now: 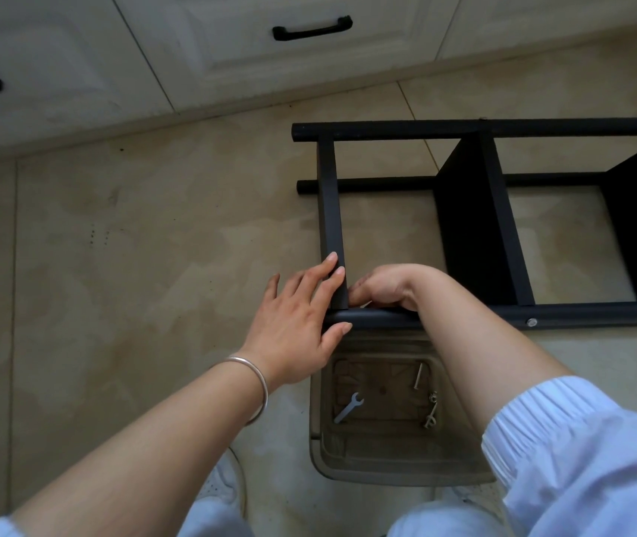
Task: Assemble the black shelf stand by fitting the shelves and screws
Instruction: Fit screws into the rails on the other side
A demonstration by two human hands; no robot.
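Shelf stand (479, 222), black, lies on its side on the tiled floor (135, 234), its long round poles running left to right and its flat shelves standing on edge between them. The nearest pole (464, 317) crosses just above a beige plastic stool (383, 459), and at its left end the endmost shelf (332, 211) meets it at a corner. The left hand (297, 323) sits right at that corner with fingers straight and spread: its fingertips press against the outer face of the endmost shelf, and the thumb lies along the nearest pole. The right hand (383, 288) is just inside the same corner, touching the shelf's inner side, with its fingers curled in a pinch; what it pinches is hidden and too small to tell. A silver bangle (257, 385) circles the left wrist, and a pale blue sleeve (580, 439) is pushed up the right forearm. In the stool's recessed top lie a small wrench (349, 407), a bolt (419, 375) and a few bits of hardware (431, 412). A screw head (531, 322) shows on the nearest pole further right. White cabinets (193, 52) with black handles line the far side of the floor.
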